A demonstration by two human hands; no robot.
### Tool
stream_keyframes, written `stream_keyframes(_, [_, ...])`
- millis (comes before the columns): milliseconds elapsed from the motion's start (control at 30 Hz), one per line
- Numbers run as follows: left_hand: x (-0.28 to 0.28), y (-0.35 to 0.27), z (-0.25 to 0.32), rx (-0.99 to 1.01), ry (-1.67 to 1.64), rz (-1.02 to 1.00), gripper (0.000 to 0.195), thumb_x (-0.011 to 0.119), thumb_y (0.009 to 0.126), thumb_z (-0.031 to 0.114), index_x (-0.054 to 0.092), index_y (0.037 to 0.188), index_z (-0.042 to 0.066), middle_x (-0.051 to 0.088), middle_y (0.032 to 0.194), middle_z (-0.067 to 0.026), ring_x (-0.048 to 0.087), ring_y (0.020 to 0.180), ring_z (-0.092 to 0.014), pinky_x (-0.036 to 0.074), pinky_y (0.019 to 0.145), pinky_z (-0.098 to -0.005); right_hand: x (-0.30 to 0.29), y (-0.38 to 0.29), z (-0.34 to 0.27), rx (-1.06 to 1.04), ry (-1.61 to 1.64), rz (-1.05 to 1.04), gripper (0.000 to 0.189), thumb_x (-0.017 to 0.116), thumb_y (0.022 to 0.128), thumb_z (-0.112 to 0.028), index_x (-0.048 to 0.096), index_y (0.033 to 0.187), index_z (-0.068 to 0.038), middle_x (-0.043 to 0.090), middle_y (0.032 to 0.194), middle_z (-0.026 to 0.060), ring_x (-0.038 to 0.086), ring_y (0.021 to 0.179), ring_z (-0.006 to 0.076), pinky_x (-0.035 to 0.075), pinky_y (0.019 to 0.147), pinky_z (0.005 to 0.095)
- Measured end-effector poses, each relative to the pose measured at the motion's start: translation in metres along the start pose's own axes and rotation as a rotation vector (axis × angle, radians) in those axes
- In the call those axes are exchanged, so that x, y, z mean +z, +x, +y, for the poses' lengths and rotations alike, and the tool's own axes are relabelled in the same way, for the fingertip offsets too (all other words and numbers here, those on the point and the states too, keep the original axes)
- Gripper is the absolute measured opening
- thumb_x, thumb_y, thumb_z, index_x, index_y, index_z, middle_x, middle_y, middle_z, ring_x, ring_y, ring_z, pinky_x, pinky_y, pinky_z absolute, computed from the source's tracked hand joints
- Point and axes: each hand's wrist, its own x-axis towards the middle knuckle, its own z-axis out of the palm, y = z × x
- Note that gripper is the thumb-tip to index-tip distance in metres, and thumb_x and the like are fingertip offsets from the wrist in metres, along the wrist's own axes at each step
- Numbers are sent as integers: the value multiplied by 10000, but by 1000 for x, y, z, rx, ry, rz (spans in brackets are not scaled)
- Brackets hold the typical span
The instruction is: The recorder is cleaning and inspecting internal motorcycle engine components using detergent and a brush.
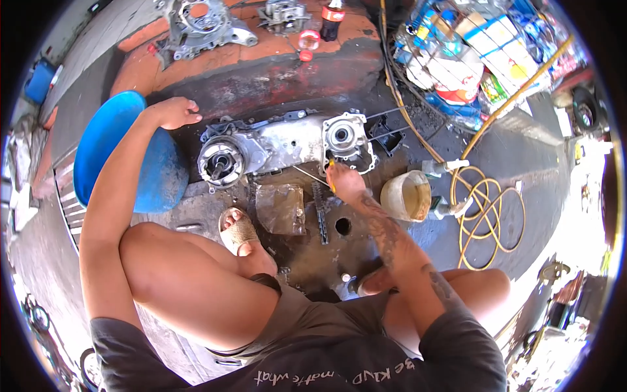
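Note:
A scooter engine crankcase of grey metal lies across the floor before me. Its left end carries a round hub; at the right end a flat gasket face surrounds a bearing bore. At that right end's near edge is my right hand, closed around a thin-shafted hand tool with yellow parts, mostly hidden by the fingers; its shaft points left. My left hand hangs near the rim of a blue plastic tub, fingers loosely bent and apart, holding nothing. Two long studs stick out rightward from the crankcase.
A clear plastic bag and a drive chain lie nearer my feet. Right are a tub of brownish liquid, spray bottles and a coiled yellow hose. Engine parts and a cola bottle stand on the ledge.

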Motion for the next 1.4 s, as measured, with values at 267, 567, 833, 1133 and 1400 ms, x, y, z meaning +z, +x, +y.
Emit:
stream_keyframes(267, [13, -10, -7, 47, -13, 62, 441, 597, 923, 357, 602, 1221, 32, 691, 973, -155, 645, 963, -325, 498, 854, -408, 45, -8, 18, 694, 720, 475, 129, 521, 915, -103, 578, 833, -22, 628, 696, 97, 640, 590, 194, 541, 526, 342])
stream_keyframes(567, [7, -34, -17, 111, 248, 628, 239, 643, 864, 223, 651, 1030, 51, 677, 905, -138, 656, 904, -312, 502, 790, -434, -31, 44, 29, 884, 561, 447, 299, 511, 921, -191, 569, 695, -4, 593, 563, 127, 584, 409, 208, 484, 370, 342])
stream_keyframes(833, [21, -35, -13, 7, 278, 362, 319, 639, 869, 292, 637, 1119, 94, 653, 1081, -136, 588, 1105, -314, 430, 950, -492, -24, 39, 33, 1019, 417, 5, 286, 533, 939, -194, 583, 754, 18, 617, 584, 131, 598, 440, 202, 498, 413, 325])
stream_keyframes(1133, [27, -40, 3, -5, 190, 237, 364, 620, 896, 360, 638, 1151, 100, 665, 1074, -132, 597, 1103, -296, 463, 916, -447, 13, 7, 37, 860, 759, 246, 227, 514, 951, -179, 558, 789, -26, 599, 582, 122, 557, 406, 199, 465, 362, 323])
stream_keyframes(1400, [22, -10, 51, 154, 193, 82, 641, 620, 835, 589, 635, 1147, 29, 664, 963, -164, 617, 1001, -356, 495, 858, -442, 17, 7, 48, 792, 702, 518, 151, 553, 909, -124, 530, 805, -16, 556, 543, 101, 552, 392, 197, 485, 360, 324])
